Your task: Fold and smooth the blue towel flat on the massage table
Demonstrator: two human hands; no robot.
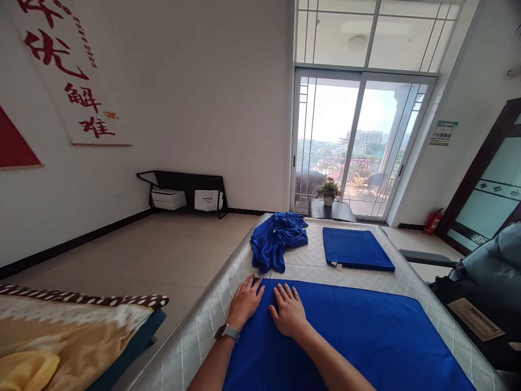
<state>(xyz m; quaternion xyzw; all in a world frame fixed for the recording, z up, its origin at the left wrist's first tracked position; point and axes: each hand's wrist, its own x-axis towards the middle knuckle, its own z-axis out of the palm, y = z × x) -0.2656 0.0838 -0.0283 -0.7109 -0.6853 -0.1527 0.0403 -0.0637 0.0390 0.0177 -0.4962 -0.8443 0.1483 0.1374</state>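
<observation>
A large blue cloth (366,331) lies spread flat on the near part of a quilted white mattress (203,326). My left hand (245,301), with a watch on its wrist, rests open and flat on the cloth's far left corner. Just to its right, my right hand (290,310) presses flat on the cloth, fingers spread. Further off, a crumpled blue cloth (277,239) sits in a heap. A neatly folded blue cloth (355,248) lies to the right of the heap.
A patterned brown and yellow cushion (73,331) lies at the lower left. A potted plant (328,191) stands on a small dark table before the glass balcony doors (358,141). A dark chair (488,282) is at the right. A black shelf (183,190) holds white boxes by the wall.
</observation>
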